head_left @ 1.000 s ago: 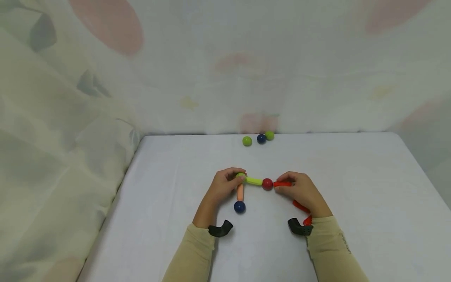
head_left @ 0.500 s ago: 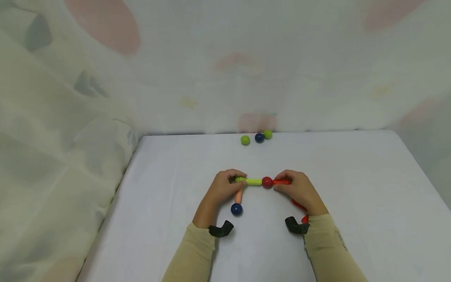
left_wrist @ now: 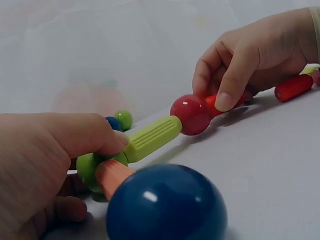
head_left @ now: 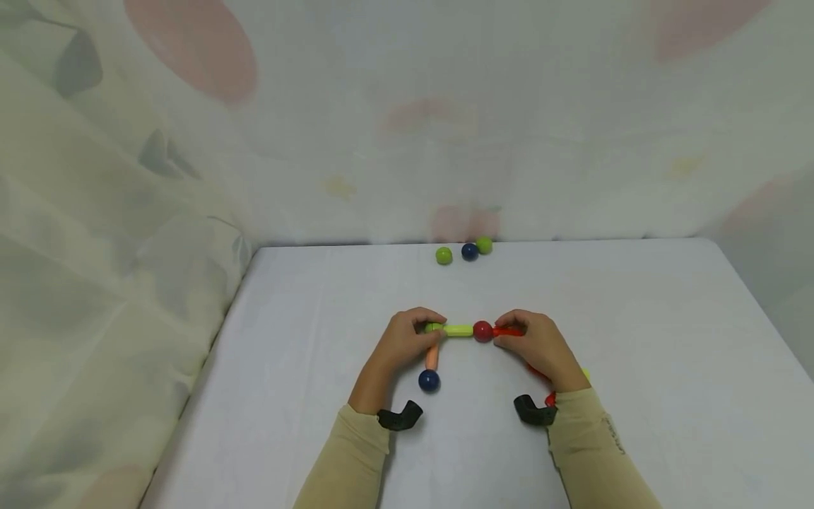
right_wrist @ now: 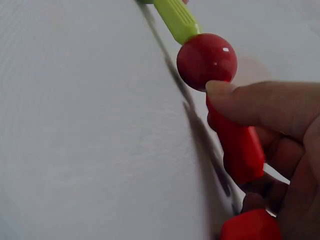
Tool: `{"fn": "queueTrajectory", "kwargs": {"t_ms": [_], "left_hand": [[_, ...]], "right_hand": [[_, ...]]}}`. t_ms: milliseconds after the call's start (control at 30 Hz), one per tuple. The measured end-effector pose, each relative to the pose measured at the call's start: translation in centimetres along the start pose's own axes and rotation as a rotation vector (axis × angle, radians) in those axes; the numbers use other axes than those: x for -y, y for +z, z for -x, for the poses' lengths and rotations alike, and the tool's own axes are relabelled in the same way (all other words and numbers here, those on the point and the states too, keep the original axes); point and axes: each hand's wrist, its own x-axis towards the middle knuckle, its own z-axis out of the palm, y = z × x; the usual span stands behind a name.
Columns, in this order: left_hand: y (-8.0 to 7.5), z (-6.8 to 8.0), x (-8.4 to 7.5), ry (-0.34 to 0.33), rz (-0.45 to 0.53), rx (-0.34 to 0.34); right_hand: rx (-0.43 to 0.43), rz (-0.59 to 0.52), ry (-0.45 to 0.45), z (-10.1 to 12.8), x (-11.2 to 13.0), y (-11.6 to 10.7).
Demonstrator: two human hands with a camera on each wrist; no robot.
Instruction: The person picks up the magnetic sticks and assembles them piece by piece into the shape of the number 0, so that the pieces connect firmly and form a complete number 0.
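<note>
My left hand point(head_left: 402, 343) pinches the green ball point(left_wrist: 89, 167) where the green rod point(head_left: 458, 329) and orange rod point(head_left: 432, 357) meet; the orange rod ends in a blue ball point(head_left: 429, 380). My right hand point(head_left: 539, 346) pinches the red rod point(right_wrist: 237, 142) that touches the red ball point(head_left: 482, 330). All lie mid-table on the white cloth point(head_left: 305, 396). Under my right wrist sits another red piece point(right_wrist: 250, 227), perhaps a second rod. By the far edge rest two green balls point(head_left: 444, 255) and a dark blue one point(head_left: 469, 251), against a pale draped curtain point(head_left: 407, 127) with faint blotches.
</note>
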Motion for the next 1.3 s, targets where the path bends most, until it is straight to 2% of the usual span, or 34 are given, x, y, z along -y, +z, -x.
{"fn": "queueTrajectory", "kwargs": {"t_ms": [133,333,400,600,733,1100,1300], "left_hand": [[0.0,0.0,-0.2,-0.002,-0.024,0.012],[-0.2,0.1,-1.1,0.082,-0.218,0.0],[-0.3,0.1,-1.4,0.094,-0.244,0.02],[-0.7,0.3,-1.7,0.027,-0.235,0.078],[-1.1,0.3,-1.2,0.001,-0.201,0.068],[-1.4,0.3,-0.1,0.027,-0.14,0.072],[-1.3,0.1,0.2,-0.009,-0.119,0.02]], "right_hand": [[-0.012,-0.05,-0.036,0.1,0.0,-0.1],[-0.002,-0.087,-0.078,-0.2,0.3,0.6],[0.014,-0.082,-0.079,-0.2,0.5,0.8],[0.026,-0.057,-0.061,-0.1,0.9,1.0],[0.021,-0.049,-0.05,-0.1,0.7,1.0],[-0.016,-0.048,-0.008,0.0,0.6,0.9],[-0.03,-0.007,-0.014,0.0,0.6,0.9]]}}
